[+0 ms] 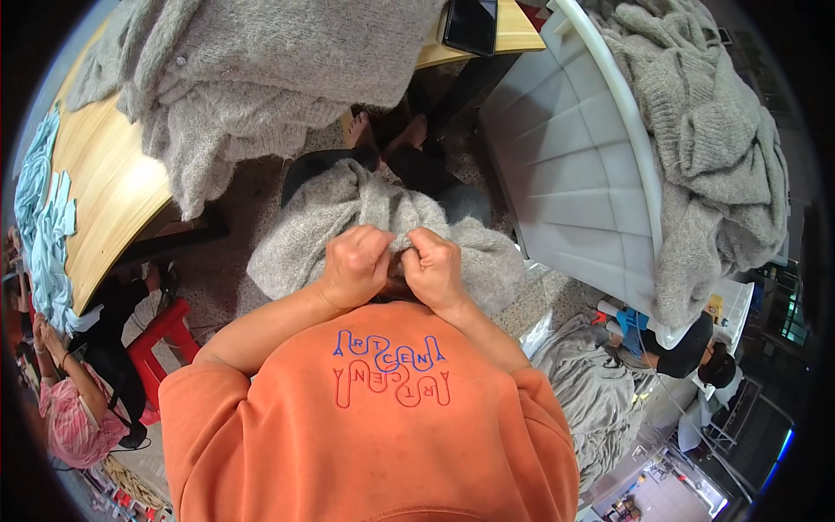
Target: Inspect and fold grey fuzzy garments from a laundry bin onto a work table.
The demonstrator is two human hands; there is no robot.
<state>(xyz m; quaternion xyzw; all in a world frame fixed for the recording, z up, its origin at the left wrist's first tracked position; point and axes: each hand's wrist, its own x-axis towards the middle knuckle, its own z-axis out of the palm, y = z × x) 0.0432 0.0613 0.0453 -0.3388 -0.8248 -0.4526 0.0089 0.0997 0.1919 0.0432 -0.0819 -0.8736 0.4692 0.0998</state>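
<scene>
A fuzzy grey knitted garment [304,222] lies bunched across my lap. My left hand [358,261] is closed on its edge, with the fingers curled in. Close beside it, my right hand [432,265] pinches the same garment, the knuckles pointing up. A short stretch of knit shows between the two fists. The fingertips are turned inward, so the exact spot they grip is hidden.
More grey knitwear [287,61] hangs over the wooden table [122,191] ahead, where a dark phone [470,26] lies. A large pale plastic bin [574,148] on the right holds heaped grey knits [696,130]. Light blue cloth [48,235] and a red stool [170,339] are left; people sit on both sides.
</scene>
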